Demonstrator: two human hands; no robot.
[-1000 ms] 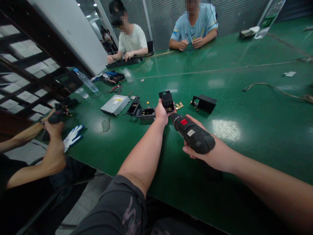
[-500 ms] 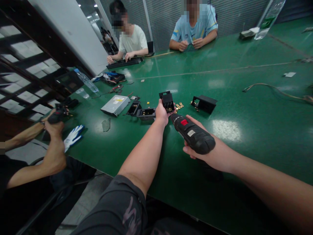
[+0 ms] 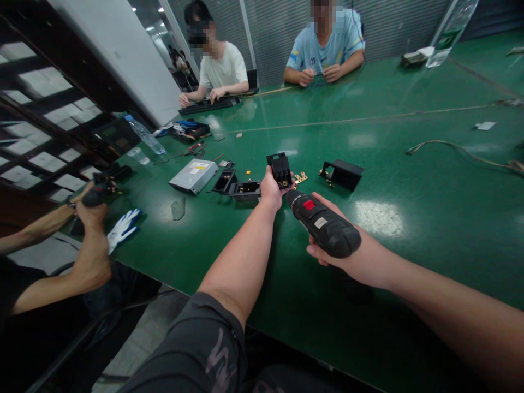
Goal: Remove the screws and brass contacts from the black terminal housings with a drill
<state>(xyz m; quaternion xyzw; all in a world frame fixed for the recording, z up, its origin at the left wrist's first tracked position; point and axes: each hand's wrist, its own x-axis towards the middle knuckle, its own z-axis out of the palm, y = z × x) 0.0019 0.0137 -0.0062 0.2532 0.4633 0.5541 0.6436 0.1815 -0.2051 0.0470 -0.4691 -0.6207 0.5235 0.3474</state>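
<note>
While the left hand (image 3: 271, 188) grips the black plastic housing (image 3: 280, 170) over the green table (image 3: 417, 207), its fingers mostly hidden, the right hand (image 3: 364, 262) has its fingers wrapped around the power drill (image 3: 325, 222). The drill's nose points toward the housing; whether they touch, I cannot tell. Brass strips (image 3: 302, 178) appear just beside.

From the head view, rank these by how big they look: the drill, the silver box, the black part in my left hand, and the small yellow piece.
1. Drill, perhaps enlarged by nearness to the camera
2. Silver box
3. Black part
4. Small yellow piece
</note>
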